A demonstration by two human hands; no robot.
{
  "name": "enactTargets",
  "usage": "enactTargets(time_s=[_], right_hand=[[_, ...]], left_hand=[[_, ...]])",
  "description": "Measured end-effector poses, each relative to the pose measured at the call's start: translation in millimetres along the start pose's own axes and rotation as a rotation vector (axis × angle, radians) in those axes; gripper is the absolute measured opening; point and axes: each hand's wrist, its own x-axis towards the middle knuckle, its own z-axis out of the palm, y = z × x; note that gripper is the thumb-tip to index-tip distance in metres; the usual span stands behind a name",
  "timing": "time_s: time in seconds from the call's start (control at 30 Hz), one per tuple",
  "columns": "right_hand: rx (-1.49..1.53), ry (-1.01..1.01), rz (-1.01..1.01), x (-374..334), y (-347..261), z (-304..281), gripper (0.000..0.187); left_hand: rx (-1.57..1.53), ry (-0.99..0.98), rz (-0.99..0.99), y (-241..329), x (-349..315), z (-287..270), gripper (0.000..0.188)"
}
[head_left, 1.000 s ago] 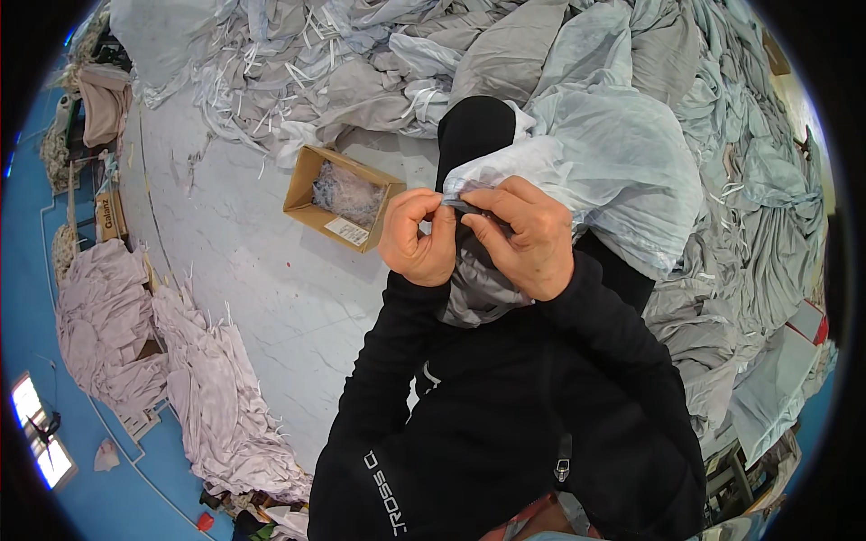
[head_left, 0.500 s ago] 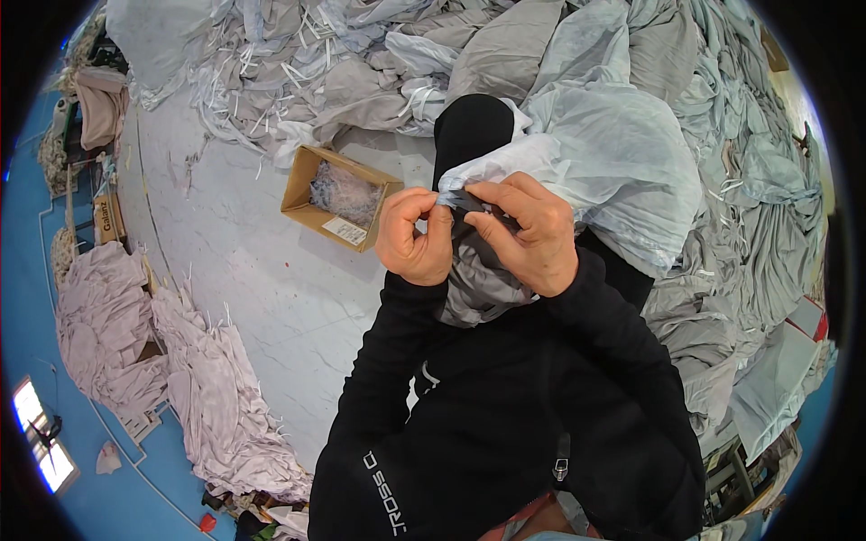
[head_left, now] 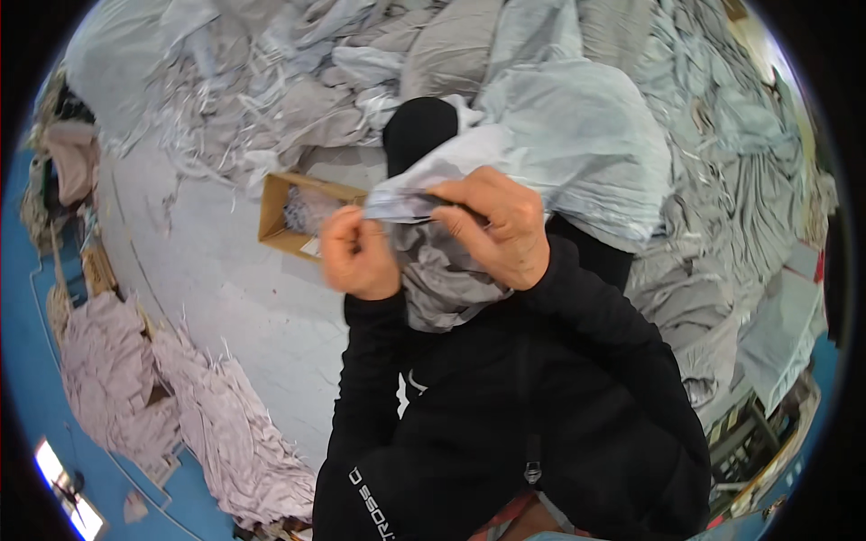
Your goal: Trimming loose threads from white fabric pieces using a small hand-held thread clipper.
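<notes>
Trailing down the left side, heaps of pinkish cloth (head_left: 117, 370) border a pale floor (head_left: 244, 316); their outer parts bend away into the dark rim of the view. Right of them, an open cardboard box (head_left: 273, 215) sits on the floor, holding a tangle of thin, pale, pinkish and bluish material (head_left: 305, 207). What exactly this is cannot be made out, and the left hand covers the box's near right corner and part of a white label.

The left hand (head_left: 363, 257) is blurred, its forearm rising from below, the wrist nearly upright and the fingers curled inward. Its fingertips are at the left end of a pale bluish-white fabric (head_left: 577, 135); whether they pinch it or are just beside it, I cannot tell. This fabric stretches rightward between the hands and spreads over the person's leg, above crumpled grey cloth (head_left: 442, 284) in the lap.

The right hand (head_left: 496, 225) comes in on a slanting forearm, back of the hand uppermost, with thumb and index finger pinching a narrow dark piece (head_left: 442, 202) against the fabric's edge; most of that piece is hidden. Farther right, grey and bluish cloth (head_left: 740, 207) lies piled, cut off by the rim.
</notes>
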Motion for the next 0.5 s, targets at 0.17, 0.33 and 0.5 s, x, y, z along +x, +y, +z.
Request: enactTargets(time_s=[0.17, 0.33, 0.5], right_hand=[[0.091, 0.275, 0.202, -18.4, 54.8, -44.6, 0.019], [-0.068, 0.161, 0.268, -50.4, 66.6, -76.9, 0.019], [-0.308, 0.164, 0.214, -66.0, 66.5, -86.4, 0.030]], left_hand=[[-0.026, 0.145, -0.022, -19.4, 20.2, -27.2, 0.009], [0.086, 0.168, -0.089, -49.3, 27.7, -40.0, 0.007], [0.162, 0.162, -0.139, -60.7, 28.8, -34.8, 0.009]])
